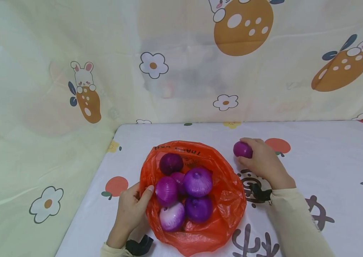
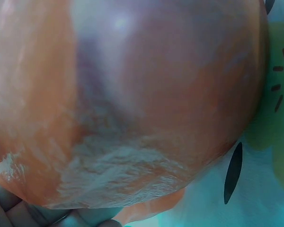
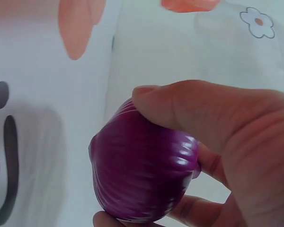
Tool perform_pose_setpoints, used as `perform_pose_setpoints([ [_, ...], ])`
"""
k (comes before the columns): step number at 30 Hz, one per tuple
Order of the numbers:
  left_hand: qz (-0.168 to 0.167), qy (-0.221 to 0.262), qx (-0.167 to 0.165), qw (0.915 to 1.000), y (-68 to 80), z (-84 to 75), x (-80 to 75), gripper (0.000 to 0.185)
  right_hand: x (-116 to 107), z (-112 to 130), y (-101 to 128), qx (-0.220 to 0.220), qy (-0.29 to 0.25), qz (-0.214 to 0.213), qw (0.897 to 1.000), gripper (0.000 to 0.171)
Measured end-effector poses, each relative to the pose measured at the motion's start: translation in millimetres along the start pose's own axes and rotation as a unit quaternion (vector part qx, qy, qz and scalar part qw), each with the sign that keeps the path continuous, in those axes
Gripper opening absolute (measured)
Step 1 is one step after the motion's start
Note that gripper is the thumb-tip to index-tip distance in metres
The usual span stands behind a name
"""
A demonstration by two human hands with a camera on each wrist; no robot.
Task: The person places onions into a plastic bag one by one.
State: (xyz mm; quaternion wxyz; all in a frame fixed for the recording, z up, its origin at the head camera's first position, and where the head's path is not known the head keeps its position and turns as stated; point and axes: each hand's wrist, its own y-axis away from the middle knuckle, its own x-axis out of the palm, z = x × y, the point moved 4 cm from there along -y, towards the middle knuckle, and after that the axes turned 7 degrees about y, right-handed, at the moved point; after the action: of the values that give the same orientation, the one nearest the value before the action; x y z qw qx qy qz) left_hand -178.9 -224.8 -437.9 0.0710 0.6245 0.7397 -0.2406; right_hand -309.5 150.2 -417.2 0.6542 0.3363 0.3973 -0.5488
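An orange plastic bag (image 1: pixel 223 203) lies open on the table with several purple onions (image 1: pixel 198 182) inside. My left hand (image 1: pixel 132 208) grips the bag's left rim, thumb over the edge beside an onion. The left wrist view is filled by the bag's orange film (image 2: pixel 132 94) with my fingers (image 2: pixel 19 213) at the bottom. To the right of the bag, my right hand (image 1: pixel 262 161) holds one purple onion (image 1: pixel 242 149) just above the cloth. In the right wrist view that onion (image 3: pixel 142 175) sits between thumb and fingers (image 3: pixel 199 106).
The table wears a white cloth (image 1: pixel 329 160) printed with fruit and dark marks. A pale curtain (image 1: pixel 72 71) with rabbits and flowers hangs behind and down the left side. The table's left edge (image 1: pixel 82 207) runs close to my left hand.
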Motion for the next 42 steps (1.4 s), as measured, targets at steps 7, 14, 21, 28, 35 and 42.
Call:
perform_pose_setpoints([
  [7,-0.001,-0.001,0.007,1.0000,0.0,0.4,0.1,0.014,-11,10,5,-0.020,0.001,-0.028,0.999,0.069],
  [14,-0.002,0.000,0.008,1.0000,0.1,0.7,0.0,0.013,-20,17,11,-0.031,-0.001,-0.047,0.998,0.070],
  [21,-0.001,-0.002,0.000,1.0000,0.3,1.0,0.4,0.014,-30,29,18,-0.042,-0.005,-0.056,0.998,0.072],
  [28,0.000,-0.005,-0.003,1.0000,0.1,1.1,0.2,0.013,-38,39,26,-0.058,-0.006,-0.071,0.996,0.073],
  [35,-0.001,-0.005,0.002,1.0000,0.1,0.7,0.1,0.013,-46,49,32,-0.082,-0.016,-0.092,0.992,0.072],
  [42,-0.003,-0.005,0.004,1.0000,-0.1,0.5,0.6,0.013,-51,56,38,-0.107,-0.015,-0.117,0.987,0.069],
])
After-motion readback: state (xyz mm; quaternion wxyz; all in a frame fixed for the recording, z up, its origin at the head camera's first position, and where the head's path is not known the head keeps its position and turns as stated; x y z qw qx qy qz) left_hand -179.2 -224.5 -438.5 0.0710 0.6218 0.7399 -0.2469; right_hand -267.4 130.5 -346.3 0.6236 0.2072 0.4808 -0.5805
